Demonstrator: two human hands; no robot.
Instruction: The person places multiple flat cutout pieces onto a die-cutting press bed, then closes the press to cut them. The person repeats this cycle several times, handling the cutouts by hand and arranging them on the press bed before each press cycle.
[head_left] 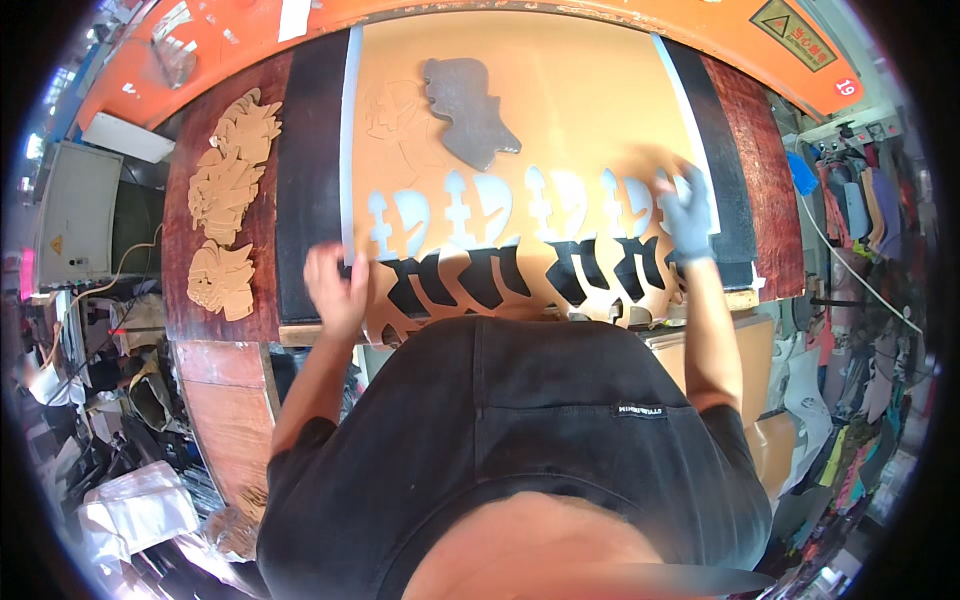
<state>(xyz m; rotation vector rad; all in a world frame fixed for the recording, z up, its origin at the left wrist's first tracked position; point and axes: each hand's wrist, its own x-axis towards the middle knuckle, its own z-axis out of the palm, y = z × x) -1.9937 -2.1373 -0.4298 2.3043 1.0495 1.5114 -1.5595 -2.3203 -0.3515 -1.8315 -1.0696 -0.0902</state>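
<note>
A tan sheet of material [560, 70] lies over a pale backing on the dark work surface, with a row of cut-out openings along its near part. My left hand [338, 288] is bare, at the sheet's near left edge; its thumb and fingers are apart and nothing shows between them. My right hand [688, 212], in a grey glove, is over the rightmost cut-outs. Motion smears its fingers, and a blurred tan patch beside them cannot be made out. Farther up on the sheet rests a dark grey cutting die [470, 112], beside thin cut outlines.
Several piles of cut tan pieces [225, 185] lie on the reddish-brown board at the left. An orange machine beam [225, 35] spans the far side. Black strips [312, 180] flank the sheet. Hanging coloured materials [865, 210] crowd the right.
</note>
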